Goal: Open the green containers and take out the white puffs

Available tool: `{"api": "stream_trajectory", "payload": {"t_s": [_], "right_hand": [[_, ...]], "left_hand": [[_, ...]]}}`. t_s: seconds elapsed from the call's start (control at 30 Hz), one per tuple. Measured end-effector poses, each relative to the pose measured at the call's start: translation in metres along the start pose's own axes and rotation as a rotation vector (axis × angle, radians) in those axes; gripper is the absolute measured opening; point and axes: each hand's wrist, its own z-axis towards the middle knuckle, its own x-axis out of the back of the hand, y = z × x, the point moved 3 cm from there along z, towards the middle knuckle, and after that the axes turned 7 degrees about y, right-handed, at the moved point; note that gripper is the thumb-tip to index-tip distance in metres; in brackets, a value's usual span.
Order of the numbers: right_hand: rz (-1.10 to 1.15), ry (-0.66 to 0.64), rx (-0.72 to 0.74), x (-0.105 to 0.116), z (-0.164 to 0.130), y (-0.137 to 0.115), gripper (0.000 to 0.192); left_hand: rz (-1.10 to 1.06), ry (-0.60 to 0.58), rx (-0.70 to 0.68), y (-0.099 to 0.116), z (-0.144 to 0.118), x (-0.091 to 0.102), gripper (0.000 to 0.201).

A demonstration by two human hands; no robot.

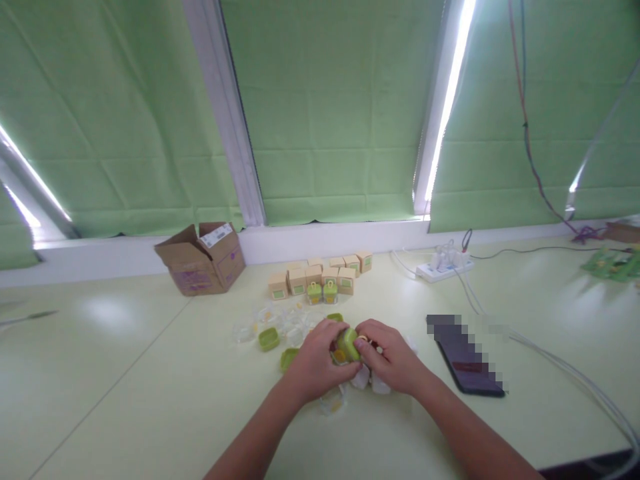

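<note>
Over the middle of the table, my left hand (320, 360) is wrapped round a small clear container with a green lid (349, 345), which lies tilted on its side. Its lid faces my right hand (390, 357), whose thumb and fingers pinch a pale yellow loop (362, 339) at the lid. My fingers hide part of both. Left of my hands lie loose green lids (269, 339) and several clear plastic cups (243, 331). White pieces (380, 383) sit under my right hand, partly covered. Beyond, two green-lidded containers with loops (330, 292) stand upright.
Several small cardboard boxes (279, 285) stand in rows behind the containers. An open brown carton (203, 260) is at the back left. On the right lie a dark phone (467, 363), a white power strip (445, 268) and trailing cables (575, 377).
</note>
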Motion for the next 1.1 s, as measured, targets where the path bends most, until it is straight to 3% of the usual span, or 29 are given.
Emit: {"api": "stream_trajectory", "payload": {"t_s": [0.63,1.1], "right_hand": [[-0.032,0.016,-0.010,0.0019,-0.0010,-0.0028,0.024],[0.031,0.034,-0.162,0.0054,-0.0017,0.0053,0.027]], "left_hand": [[0.112,-0.006,0.000,0.0081,-0.0027,0.0033,0.044],[0.063,-0.008,-0.004,0.0025,-0.0007,0.0071,0.048]]}}
